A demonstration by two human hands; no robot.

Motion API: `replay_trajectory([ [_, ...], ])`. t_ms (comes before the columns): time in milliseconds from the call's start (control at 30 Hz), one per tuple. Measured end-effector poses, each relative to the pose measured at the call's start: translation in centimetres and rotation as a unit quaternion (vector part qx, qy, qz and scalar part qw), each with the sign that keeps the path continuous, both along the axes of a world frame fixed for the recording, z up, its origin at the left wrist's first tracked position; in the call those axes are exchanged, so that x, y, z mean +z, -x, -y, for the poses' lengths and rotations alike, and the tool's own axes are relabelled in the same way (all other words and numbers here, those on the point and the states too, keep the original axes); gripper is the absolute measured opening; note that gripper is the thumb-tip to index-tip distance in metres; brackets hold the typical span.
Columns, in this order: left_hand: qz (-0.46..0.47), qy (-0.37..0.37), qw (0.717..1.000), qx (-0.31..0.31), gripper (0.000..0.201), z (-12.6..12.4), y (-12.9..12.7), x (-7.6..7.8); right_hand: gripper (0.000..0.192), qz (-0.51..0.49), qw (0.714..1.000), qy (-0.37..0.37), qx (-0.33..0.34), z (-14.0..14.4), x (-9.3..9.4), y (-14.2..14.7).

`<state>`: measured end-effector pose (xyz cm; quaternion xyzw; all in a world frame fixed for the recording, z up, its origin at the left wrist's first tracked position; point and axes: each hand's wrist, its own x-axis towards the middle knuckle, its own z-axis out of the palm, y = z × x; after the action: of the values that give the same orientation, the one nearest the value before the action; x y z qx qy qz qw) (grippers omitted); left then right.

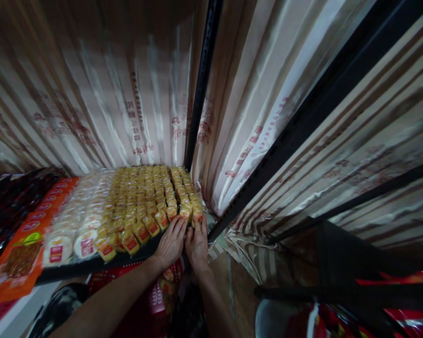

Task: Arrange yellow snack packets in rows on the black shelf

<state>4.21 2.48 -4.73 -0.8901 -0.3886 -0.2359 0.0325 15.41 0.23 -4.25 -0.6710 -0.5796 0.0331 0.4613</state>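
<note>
From the head view, both hands meet at the front right corner of a dark shelf (91, 265), side by side and touching. The left hand (171, 241) lies palm down with its fingers stretched flat over the front ends of the yellow snack packets (144, 202), which stand in tight rows running back toward the striped plastic sheet (109, 103). The right hand (197, 241) presses its extended fingers against the last packets at the right end, just beside the black upright post (200, 84). Neither hand is closed round a packet; the fingers look flat and pressing, though the fingertips are partly hidden among the wrappers, so a pinch there cannot be ruled out. White round packets (75, 225) fill the rows to the left, then orange flat packs (24, 244) near the left edge. A red basket (151, 300) sits below the shelf. The front packets lean over the shelf's lip, so an uneven push could tip some off the edge or buckle a row sideways.
</note>
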Motion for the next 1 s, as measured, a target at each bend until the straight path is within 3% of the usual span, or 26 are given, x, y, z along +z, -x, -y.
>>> replay_trajectory([
  [167, 0.004, 0.02, 1.0, -0.024, 0.05, -0.2, -0.8, -0.2, 0.042, -0.018, 1.0, -0.025, -0.002, -1.2, 0.7, -0.4],
  [433, -0.026, -0.007, 0.999, -0.024, 0.051, -0.6, -0.7, -1.8, 0.038, -0.024, 0.999, -0.038, -0.021, -1.7, 0.8, -0.4],
  [700, -0.056, 0.021, 0.998, -0.001, 0.059, -0.2, -1.0, -1.1, 0.031, -0.059, 0.996, -0.046, -0.049, -2.5, 1.4, 0.0],
  [1000, -0.01, -0.01, 1.0, -0.002, 0.059, -0.6, -1.0, -1.8, 0.028, -0.079, 0.995, -0.051, -0.041, -2.8, 1.1, -0.6],
])
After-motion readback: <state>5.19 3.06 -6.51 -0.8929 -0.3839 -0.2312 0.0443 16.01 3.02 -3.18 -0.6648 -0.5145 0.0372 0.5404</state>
